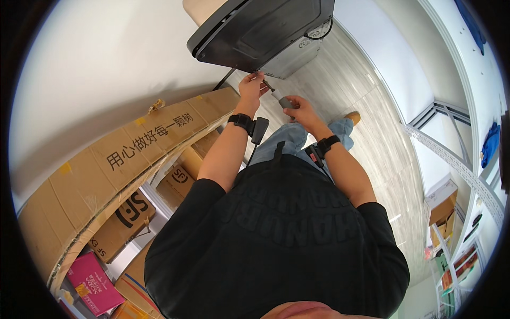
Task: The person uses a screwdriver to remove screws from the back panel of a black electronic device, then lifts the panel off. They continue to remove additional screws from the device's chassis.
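My right hand (302,113) grips a screwdriver (286,102) with a grey, thick handle. Its thin dark shaft points up and left toward the lower edge of a large black panel (249,40). At that edge my left hand (252,87) is closed in a pinch beside the screwdriver's tip. What its fingertips hold is too small to make out. The black panel is part of a boxy unit with a vented grey metal side (295,59), and a black cable (321,37) loops across its far right end.
To the left stands a long brown cardboard sheet (127,133) with printed characters. Below it a shelf holds cardboard boxes (123,226) and a pink box (94,284). White shelving (459,234) with assorted goods lines the right. Grey plank flooring (366,143) lies between.
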The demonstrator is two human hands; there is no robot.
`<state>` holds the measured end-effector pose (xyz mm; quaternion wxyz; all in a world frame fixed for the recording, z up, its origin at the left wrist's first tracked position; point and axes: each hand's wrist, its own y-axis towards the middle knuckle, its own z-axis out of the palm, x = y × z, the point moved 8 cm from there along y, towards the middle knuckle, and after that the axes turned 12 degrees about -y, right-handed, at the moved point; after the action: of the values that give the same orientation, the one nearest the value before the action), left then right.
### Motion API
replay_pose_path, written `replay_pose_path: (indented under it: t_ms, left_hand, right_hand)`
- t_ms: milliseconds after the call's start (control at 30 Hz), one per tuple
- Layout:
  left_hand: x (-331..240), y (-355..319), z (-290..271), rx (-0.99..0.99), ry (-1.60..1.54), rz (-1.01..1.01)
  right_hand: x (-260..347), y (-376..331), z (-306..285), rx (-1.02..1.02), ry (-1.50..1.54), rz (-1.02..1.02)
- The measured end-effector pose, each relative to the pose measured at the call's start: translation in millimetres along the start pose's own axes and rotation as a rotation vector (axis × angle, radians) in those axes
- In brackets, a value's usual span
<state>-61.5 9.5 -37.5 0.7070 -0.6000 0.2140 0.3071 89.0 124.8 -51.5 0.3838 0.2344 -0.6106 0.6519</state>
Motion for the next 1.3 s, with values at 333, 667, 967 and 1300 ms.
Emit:
replay_pose_path:
  t_ms: [333,667,967,1300]
  left_hand:
    - [-1.0,4.9,-0.4,0.040,0.000,-0.038]
    - [-1.8,4.3,0.0,0.058,0.014,-0.045]
    - [-3.8,-3.2,1.2,0.107,0.010,-0.037]
    - [2.2,-29.5,30.0,0.260,-0.058,-0.062]
  right_hand:
    - [2.0,-0.7,4.9,0.113,0.163,0.231]
    - [-7.7,13.4,5.8,0.052,-0.043,0.058]
    - [-10.2,7.3,4.3,0.014,-0.059,0.024]
    - [-6.5,-26.6,-28.5,-0.005,-0.072,0.055]
